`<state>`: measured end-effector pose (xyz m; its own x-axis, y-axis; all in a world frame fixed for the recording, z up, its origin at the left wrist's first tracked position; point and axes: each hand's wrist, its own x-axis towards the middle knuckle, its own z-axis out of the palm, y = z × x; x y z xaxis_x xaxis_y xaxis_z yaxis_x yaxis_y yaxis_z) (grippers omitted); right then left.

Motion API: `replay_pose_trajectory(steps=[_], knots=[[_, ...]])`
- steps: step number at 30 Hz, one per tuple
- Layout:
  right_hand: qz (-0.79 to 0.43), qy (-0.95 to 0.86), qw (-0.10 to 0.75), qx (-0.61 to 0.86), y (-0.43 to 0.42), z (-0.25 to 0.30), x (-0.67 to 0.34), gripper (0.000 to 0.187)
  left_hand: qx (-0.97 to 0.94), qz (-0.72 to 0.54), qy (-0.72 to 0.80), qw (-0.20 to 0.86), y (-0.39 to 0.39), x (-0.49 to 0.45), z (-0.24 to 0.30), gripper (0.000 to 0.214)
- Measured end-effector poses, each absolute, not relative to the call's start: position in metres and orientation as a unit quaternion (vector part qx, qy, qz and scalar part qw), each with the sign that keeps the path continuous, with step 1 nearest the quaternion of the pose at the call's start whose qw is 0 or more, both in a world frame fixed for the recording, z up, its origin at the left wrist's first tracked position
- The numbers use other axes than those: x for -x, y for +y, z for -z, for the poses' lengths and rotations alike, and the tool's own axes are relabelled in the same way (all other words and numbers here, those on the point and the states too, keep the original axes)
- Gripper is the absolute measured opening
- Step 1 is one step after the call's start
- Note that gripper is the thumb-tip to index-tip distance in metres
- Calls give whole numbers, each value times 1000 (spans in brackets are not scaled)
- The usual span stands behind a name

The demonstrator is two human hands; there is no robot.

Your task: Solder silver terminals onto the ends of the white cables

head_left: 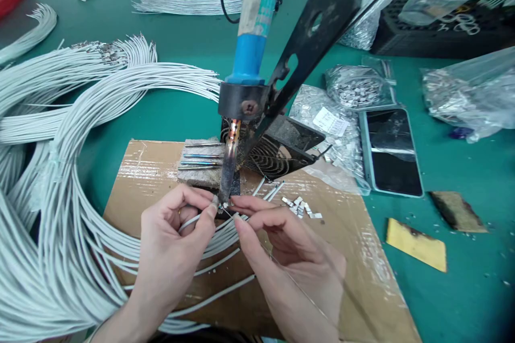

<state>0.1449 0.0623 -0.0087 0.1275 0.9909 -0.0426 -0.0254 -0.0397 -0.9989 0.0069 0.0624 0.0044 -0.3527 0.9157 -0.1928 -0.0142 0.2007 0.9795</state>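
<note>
A soldering iron (251, 45) with a blue handle is clamped in a black stand (309, 27), its tip pointing down between my hands. My left hand (173, 246) pinches a white wire (189, 223) close to the iron's tip. Between the fingers of my right hand (298, 257) is a thin strand of solder (308, 299), trailing back over the palm. Its front end meets the wire end and tip area, where fingertips partly cover the small parts. Small metal clips (300, 208) lie on the cardboard (346, 278) beside my right hand.
Large bundles of white wires (68, 187) fill the left side. Behind the tip sits a black fan (267, 158). To the right are a phone (392, 150), bags of metal clips (358, 87), a yellow sponge (416, 244) and a black crate (434, 37).
</note>
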Motion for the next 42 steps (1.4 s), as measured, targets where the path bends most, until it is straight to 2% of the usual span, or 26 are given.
replay_pose_trajectory(steps=[15,42], knots=[[-472,-487,533,506,65,12,-146,18,-306,-549,649,429,66,-17,-10,15],[-414,-520,546,511,62,19,-145,18,-366,-532,657,389,66,-17,-9,11]])
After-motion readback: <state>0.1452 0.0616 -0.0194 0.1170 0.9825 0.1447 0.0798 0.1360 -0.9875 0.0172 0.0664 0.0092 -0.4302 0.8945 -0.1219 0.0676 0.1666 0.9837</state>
